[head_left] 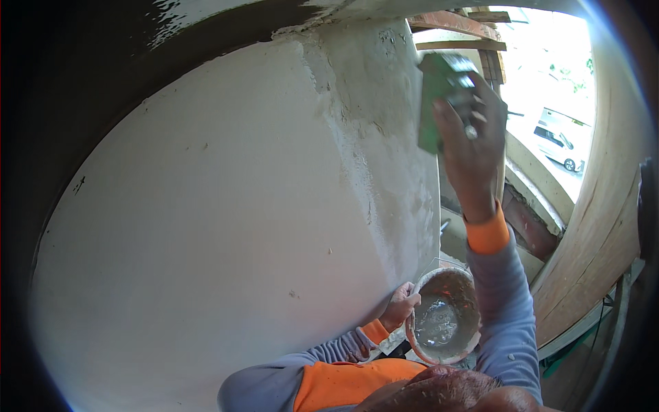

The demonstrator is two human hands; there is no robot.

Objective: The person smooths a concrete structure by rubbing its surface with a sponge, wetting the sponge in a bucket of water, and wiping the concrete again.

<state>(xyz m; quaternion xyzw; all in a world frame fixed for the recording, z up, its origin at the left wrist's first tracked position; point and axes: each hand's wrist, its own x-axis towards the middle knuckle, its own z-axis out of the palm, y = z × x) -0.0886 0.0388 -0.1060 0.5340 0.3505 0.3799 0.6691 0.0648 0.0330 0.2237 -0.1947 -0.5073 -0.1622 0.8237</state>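
Note:
High on the right, my right hand is closed round a green hand float, raised at arm's length beside the edge of the plastered wall. The float is blurred, and its far side is hidden. Low in the picture, my left hand grips the rim of a round bucket near my body. Grey, watery liquid lies inside it and glints with light. A damp grey strip of plaster runs down the wall's right edge, next to a paler, smooth surface.
Wooden planks jut out at the top of a bright opening. Through it a white vehicle shows far below. A curved wooden board stands at the right, and a concrete ledge runs beyond my right arm.

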